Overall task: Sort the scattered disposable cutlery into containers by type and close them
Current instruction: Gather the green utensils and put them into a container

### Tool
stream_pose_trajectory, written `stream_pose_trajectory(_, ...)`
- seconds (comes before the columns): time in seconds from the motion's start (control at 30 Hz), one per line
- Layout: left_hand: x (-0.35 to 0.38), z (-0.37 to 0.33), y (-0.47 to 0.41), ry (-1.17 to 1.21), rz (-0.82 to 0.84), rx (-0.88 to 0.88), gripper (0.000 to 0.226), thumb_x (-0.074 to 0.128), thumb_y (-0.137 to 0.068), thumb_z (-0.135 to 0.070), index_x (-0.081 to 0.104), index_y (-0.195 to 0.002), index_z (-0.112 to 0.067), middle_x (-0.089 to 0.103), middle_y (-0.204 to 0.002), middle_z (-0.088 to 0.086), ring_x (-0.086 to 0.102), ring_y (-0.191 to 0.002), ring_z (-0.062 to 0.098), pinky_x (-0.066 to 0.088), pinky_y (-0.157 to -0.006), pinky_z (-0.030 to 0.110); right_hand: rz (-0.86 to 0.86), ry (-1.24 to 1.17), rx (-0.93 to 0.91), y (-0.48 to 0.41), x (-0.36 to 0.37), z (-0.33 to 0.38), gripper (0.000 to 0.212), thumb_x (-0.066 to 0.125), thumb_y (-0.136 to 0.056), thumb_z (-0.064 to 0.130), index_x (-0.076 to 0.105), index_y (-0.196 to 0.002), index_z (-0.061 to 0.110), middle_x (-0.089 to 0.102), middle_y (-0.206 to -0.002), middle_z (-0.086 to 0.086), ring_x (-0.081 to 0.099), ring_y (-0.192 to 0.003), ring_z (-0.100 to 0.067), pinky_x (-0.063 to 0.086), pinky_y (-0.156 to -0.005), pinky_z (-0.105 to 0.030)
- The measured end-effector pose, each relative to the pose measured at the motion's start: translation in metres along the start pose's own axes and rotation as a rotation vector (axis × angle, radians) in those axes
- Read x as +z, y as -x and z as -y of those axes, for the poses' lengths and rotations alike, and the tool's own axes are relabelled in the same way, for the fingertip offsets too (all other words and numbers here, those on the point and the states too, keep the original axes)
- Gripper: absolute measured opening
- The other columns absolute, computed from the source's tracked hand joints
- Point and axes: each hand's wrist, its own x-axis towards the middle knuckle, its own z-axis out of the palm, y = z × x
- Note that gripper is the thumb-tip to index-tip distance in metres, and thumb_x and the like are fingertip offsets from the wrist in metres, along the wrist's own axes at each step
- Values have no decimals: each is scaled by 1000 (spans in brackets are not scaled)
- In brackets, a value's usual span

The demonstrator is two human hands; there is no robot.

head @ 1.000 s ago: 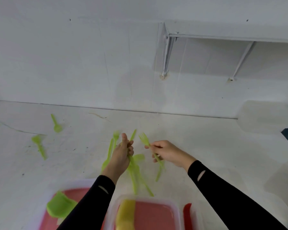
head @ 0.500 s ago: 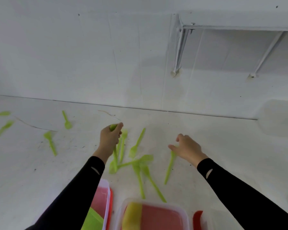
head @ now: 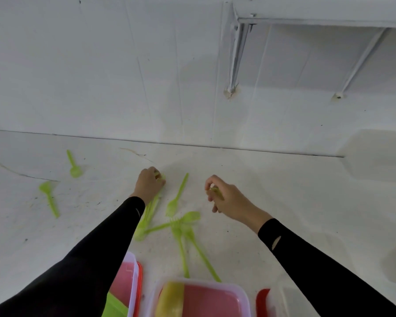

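Reaching forward, the left hand point(head: 149, 184) grips a bundle of lime-green cutlery point(head: 150, 210); the right hand point(head: 230, 201) pinches a blurred, translucent green utensil point(head: 215, 191), probably a fork.

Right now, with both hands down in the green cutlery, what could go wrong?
The left hand grips several green pieces at once; one could slip, or types could get mixed. The right hand pinches a small green piece with its fingertips, a hold that may fail. The crossed forks overlap at the tines, so lifting one may drag others.
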Motion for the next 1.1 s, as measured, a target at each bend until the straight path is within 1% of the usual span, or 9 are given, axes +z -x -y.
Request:
stream_pose_trajectory(0.1,-1,-9,-1,43,-18,76,19,61,-93,-11,55,-103,3,63,-99,19,56,-92,34,34,-75,28,76,302,-141,-4,20,10,14,48,-99,19,48,-112,23,55,-85,8,48,-64,-3,39,-66,-28)
stream_pose_trajectory(0.23,-23,-24,4,122,-87,192,13,43,-100,-5,41,-111,1,65,-92,13,58,-80,29,37,-70,30,191,649,-180,-8,40,2,47,57,-92,31,45,-137,24,48,-117,5,59,-100,-19,47,-82,-33)
stream_pose_trajectory(0.37,-42,-35,15,206,-38,269,28,42,-100,-3,43,-128,-5,57,-79,0,58,-66,20,55,-66,37,230,806,-251,-4,49,-11,42,53,-96,33,49,-137,24,43,-131,0,50,-115,-20,47,-83,-34)
stream_pose_trajectory(0.5,-50,-43,33,125,79,372,16,67,-91,-33,64,-95,-17,57,-67,-3,53,-49,10,53,-51,25,193,823,-242,-5,49,-15,35,46,-95,22,54,-129,22,53,-126,0,48,-118,-19,46,-81,-33)
stream_pose_trajectory(0.63,-45,-25,37,-335,275,637,20,68,-89,-18,65,-109,-19,61,-93,0,57,-74,16,52,-75,40,20,589,-150,-8,32,-17,23,54,-89,23,63,-110,24,62,-107,6,56,-103,-14,46,-76,-31)
stream_pose_trajectory(0.73,-36,-3,44,-573,239,865,52,59,-83,-1,46,-123,-32,52,-115,1,62,-78,24,46,-55,34,-140,114,-17,-8,10,-15,3,68,-84,27,65,-86,27,64,-85,13,53,-70,-1,43,-66,-24)
stream_pose_trajectory(0.8,-31,5,50,-654,220,1002,61,65,-73,4,47,-117,-34,50,-115,-2,61,-74,20,36,-44,26,-206,-147,47,-5,-3,-5,9,69,-86,22,62,-80,22,60,-74,15,45,-60,-2,38,-60,-19)
stream_pose_trajectory(0.93,-22,7,51,-656,216,1084,58,74,-68,4,51,-107,-33,46,-112,-8,60,-73,18,32,-41,22,-249,-589,146,-1,-16,16,13,51,-87,5,45,-81,15,73,-83,2,31,-56,-11,27,-50,-23)
stream_pose_trajectory(1.1,-17,-11,50,-507,161,1101,25,67,-85,-12,54,-99,-27,57,-108,-5,62,-83,18,48,-50,29,-227,-286,155,6,1,21,2,50,-93,16,51,-95,16,58,-68,2,49,-59,-14,42,-58,-28)
